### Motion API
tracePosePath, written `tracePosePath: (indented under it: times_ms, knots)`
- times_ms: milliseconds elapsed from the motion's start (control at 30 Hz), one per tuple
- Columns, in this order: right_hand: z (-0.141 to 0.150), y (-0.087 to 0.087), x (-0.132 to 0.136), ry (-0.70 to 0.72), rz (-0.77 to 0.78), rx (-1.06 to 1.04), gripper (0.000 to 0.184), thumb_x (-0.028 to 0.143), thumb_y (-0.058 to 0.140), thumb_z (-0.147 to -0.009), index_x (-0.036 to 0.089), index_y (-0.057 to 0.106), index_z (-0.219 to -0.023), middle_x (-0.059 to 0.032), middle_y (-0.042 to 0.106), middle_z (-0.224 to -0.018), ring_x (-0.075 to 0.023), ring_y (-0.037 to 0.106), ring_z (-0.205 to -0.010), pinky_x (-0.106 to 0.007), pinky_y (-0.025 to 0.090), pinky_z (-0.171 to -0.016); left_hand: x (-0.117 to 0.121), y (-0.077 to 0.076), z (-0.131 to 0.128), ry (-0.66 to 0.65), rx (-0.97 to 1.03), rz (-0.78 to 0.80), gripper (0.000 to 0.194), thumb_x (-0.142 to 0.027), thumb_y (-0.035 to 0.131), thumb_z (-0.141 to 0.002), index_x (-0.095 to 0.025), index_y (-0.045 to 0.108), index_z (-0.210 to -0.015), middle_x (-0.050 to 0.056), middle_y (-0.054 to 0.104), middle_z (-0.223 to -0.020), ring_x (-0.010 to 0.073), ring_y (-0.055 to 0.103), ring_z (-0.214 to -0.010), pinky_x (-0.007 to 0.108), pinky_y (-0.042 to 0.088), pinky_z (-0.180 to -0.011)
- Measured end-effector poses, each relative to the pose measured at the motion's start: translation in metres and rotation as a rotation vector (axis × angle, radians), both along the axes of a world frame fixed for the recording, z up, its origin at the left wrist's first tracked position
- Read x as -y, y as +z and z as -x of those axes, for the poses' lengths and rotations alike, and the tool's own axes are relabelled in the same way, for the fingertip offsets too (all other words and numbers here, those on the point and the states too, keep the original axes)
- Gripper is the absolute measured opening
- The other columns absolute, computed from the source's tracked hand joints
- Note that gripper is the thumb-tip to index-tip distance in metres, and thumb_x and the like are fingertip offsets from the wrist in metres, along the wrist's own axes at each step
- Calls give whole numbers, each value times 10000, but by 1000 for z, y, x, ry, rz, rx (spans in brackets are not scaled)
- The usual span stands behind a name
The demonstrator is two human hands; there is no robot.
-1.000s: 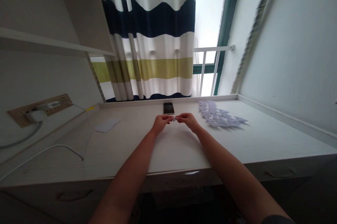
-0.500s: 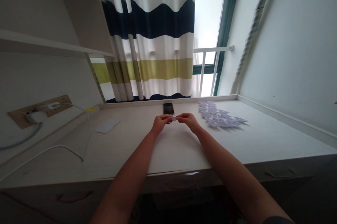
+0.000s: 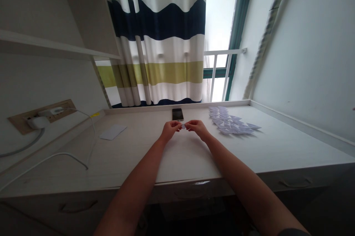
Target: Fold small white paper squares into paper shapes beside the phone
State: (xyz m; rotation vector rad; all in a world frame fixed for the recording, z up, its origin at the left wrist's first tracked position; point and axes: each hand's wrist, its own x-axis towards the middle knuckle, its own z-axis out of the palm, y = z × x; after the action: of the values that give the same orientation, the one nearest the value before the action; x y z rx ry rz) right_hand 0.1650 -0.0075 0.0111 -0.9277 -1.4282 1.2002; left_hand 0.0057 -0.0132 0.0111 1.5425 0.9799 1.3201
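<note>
A small piece of white folded paper [image 3: 183,126] is pinched between my two hands, above the middle of the white desk [image 3: 133,162]. My left hand [image 3: 170,130] is closed on its left side. From the right, the fingertips of my right hand [image 3: 195,127] grip the other side. Fingers cover much of the paper, so its exact shape is hard to make out. Just beyond my hands lies a black phone [image 3: 178,114]. To the right, several pointed folded white papers [image 3: 231,122] are laid out in overlapping rows.
A few flat white sheets [image 3: 112,132] lie on the desk's left side. A white cable [image 3: 68,153] runs over the left part from a wall socket [image 3: 41,115]. Raised edging borders the desk at the back and right, below a striped curtain [image 3: 172,51].
Both hands stay in nearly the same place, with small finger shifts around the folded paper. Slightly more of the paper showed half a second ago. Everything else is unmoved.
</note>
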Motion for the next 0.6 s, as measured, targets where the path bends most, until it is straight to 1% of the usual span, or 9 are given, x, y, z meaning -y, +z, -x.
tracePosePath:
  times_ms: [200, 300, 433, 600]
  knots:
    - [5, 1, 3, 2, -54, -22, 185, 303, 668, -559, 145, 574, -580, -2, 605, -565, -105, 541, -551, -264, 421, -576, -3, -6, -5, -77, -17, 57, 330, -354, 711, -548, -123, 585, -747, 51, 647, -680, 150, 588, -653, 268, 466, -570]
    - [7, 1, 4, 8, -43, -31, 179, 299, 663, -560, 149, 569, -589, 8, 595, -563, -100, 536, -545, -258, 418, -570, -5, -7, -5, -68, -12, 18, 322, -346, 718, -541, -119, 588, -728, 37, 639, -652, 130, 575, -614, 260, 457, -584]
    - [7, 0, 3, 29, -39, -5, 205, 329, 665, -569, 152, 599, -648, 4, 599, -591, -107, 544, -572, -262, 422, -580, -6, -7, -4, -48, -31, -39, 303, -344, 712, -556, -120, 594, -722, 20, 626, -605, 104, 540, -545, 249, 439, -565]
    - [7, -2, 1, -5, -82, 26, 219, 348, 663, -571, 151, 596, -640, 7, 591, -574, -96, 510, -530, -246, 399, -536, -5, -6, -5, -59, -36, -26, 303, -380, 696, -568, -132, 547, -657, 25, 624, -606, 124, 570, -582, 251, 448, -556]
